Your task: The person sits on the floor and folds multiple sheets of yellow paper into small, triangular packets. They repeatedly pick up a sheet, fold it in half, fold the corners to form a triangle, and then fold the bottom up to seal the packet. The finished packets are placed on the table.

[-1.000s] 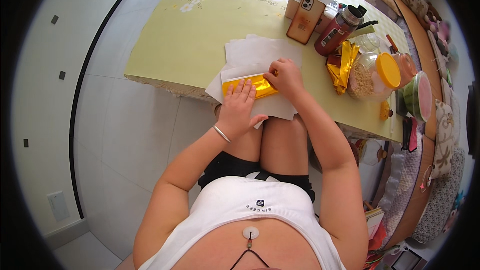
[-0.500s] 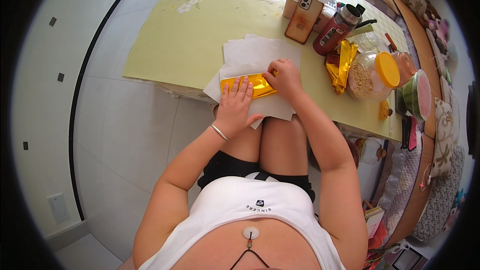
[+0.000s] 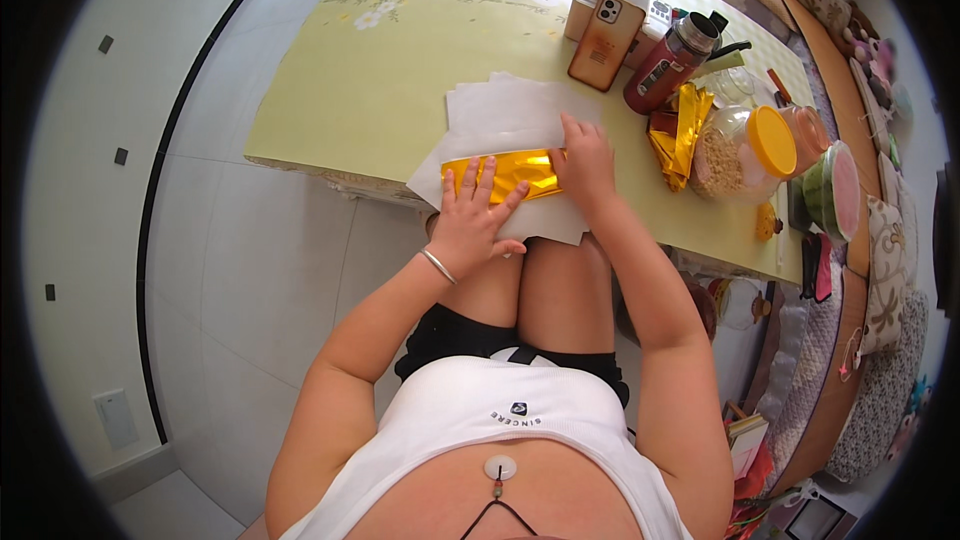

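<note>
A shiny strip of gold foil paper (image 3: 535, 172) lies across white paper sheets (image 3: 500, 110) at the table's near edge. My left hand (image 3: 474, 210) is open on it, fingers spread, pressing its left part down; a silver bangle circles that wrist. At the strip's right end, my right hand (image 3: 588, 168) has its fingers bent in, with the thumb side at the foil's edge. Its fingertips are partly hidden, but it appears to grip that end. The white sheets overlap unevenly, and one sticks out over the edge above my lap.
A phone (image 3: 606, 40) leans upright against a box at the back. Right of it stand a dark red flask (image 3: 672, 65), crumpled gold foil (image 3: 682, 135), a yellow-lidded jar (image 3: 728, 155) of tan bits and a watermelon piece (image 3: 832, 192). Yellow-green cloth (image 3: 340, 90) covers the table.
My right hand has shifted slightly right along the foil to its end, uncovering more of it. The left fingers have spread wider, staying on the foil.
</note>
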Motion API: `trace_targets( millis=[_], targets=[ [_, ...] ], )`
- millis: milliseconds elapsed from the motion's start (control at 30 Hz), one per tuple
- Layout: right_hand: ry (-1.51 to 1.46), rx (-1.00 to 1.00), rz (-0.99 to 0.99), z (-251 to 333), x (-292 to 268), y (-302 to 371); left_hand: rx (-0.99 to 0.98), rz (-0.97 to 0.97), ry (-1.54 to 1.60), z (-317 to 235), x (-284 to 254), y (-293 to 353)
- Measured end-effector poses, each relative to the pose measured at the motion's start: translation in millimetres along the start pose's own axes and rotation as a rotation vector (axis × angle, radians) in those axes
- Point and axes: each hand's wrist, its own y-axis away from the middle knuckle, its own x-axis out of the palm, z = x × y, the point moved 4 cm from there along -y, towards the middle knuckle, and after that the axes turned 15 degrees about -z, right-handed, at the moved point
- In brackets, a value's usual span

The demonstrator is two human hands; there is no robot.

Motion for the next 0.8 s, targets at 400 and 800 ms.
trace_targets(
  millis=[400, 800],
  targets=[
    [-0.002, -0.296, 0.282, 11, -7, 71, -0.023, 0.131, 0.064, 29, -3, 27],
    [0.242, -0.633, 0.16, 11, -39, 40, 0.207, -0.194, -0.054, 33, -21, -29]
  ],
)
